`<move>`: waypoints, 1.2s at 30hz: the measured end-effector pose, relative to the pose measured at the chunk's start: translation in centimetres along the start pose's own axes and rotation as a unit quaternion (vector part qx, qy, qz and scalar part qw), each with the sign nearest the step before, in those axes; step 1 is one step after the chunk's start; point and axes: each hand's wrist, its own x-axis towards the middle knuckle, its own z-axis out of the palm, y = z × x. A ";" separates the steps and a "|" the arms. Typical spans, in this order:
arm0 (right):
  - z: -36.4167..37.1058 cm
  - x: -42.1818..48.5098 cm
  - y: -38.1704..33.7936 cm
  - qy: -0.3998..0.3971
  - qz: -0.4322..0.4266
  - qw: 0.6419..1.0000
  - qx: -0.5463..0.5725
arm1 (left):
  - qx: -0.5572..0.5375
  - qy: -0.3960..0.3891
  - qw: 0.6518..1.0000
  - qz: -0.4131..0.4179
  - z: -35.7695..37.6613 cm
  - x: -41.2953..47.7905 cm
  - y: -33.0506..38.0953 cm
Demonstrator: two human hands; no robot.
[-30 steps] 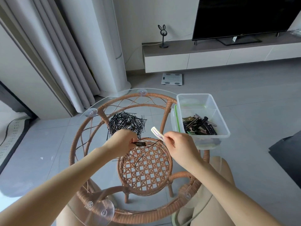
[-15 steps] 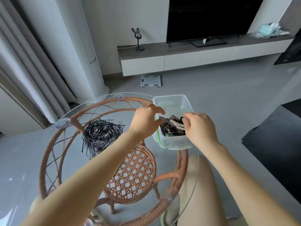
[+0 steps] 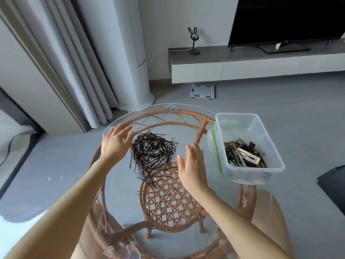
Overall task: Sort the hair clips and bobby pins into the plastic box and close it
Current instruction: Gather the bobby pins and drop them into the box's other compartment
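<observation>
A heap of black bobby pins (image 3: 152, 152) lies on the round glass table top (image 3: 119, 184), with a few stray pins (image 3: 149, 193) nearer me. My left hand (image 3: 115, 143) is spread open just left of the heap. My right hand (image 3: 192, 165) is open too, fingers straight, on the heap's right side. Neither hand holds anything. At the table's right edge stands the clear plastic box (image 3: 248, 171), open, with several hair clips (image 3: 244, 156) in its near end. Its green-sealed lid (image 3: 212, 146) leans upright against the box's left wall.
The glass rests on a rattan frame (image 3: 168, 199) with a woven lower shelf. Beyond it are a white floor-standing unit (image 3: 130, 53), curtains (image 3: 61, 58), a bathroom scale (image 3: 202, 90) on the floor and a TV bench (image 3: 261, 62). My knees show under the table.
Both hands dropped their clips in the box, then moved left to either side of the bobby pin heap. A cream clip now lies on the pile in the box.
</observation>
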 end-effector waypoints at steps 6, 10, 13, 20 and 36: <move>3.1 5.3 -2.7 -0.028 0.020 0.994 -0.101 | 0.025 -0.103 0.994 0.020 2.9 3.2 0.1; 4.2 7.2 -4.4 -0.100 -0.041 0.992 -0.059 | -0.077 -0.123 0.983 0.113 3.7 3.3 0.8; 4.1 6.8 -4.7 -0.132 -0.091 0.987 0.014 | -0.157 -0.124 0.972 0.121 3.6 2.3 0.9; 1.4 2.0 -4.6 -0.200 -0.118 0.966 0.113 | -0.256 -0.120 0.953 0.107 2.4 -2.5 0.9; -11.1 5.9 0.7 -0.034 0.024 0.953 -0.301 | -0.285 -0.143 0.945 0.074 1.4 -4.8 1.6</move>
